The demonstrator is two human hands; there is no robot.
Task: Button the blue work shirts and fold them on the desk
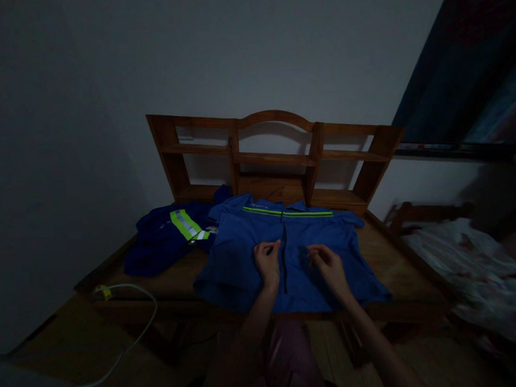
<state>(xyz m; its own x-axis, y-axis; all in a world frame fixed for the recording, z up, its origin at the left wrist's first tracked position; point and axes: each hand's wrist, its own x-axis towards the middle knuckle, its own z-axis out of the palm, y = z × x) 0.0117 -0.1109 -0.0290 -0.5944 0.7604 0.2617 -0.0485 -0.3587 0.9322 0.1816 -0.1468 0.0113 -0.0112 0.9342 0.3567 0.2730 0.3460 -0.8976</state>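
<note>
A blue short-sleeved work shirt (243, 245) lies spread on the wooden desk, its collar away from me. Yellow-green reflective strips cross its chest, and a dark front opening runs down the middle. Just left of that opening, my left hand (268, 266) is closed in a pinch over the shirt; whatever is between its fingertips is too small to make out. Over the shirt's right half, my right hand (329, 267) has loosely bent fingers, apart from one another, with nothing visible in them. A darker blue garment (157, 235) with a wide reflective band lies crumpled to the left.
A wooden shelf unit (276, 158) stands along the desk's back edge, against the wall. A white cable (154, 312) with a yellow tag hangs off the front left of the wooden desk (389, 262). Whitish plastic bags (470, 252) lie at the right, below a dark curtain (441, 83).
</note>
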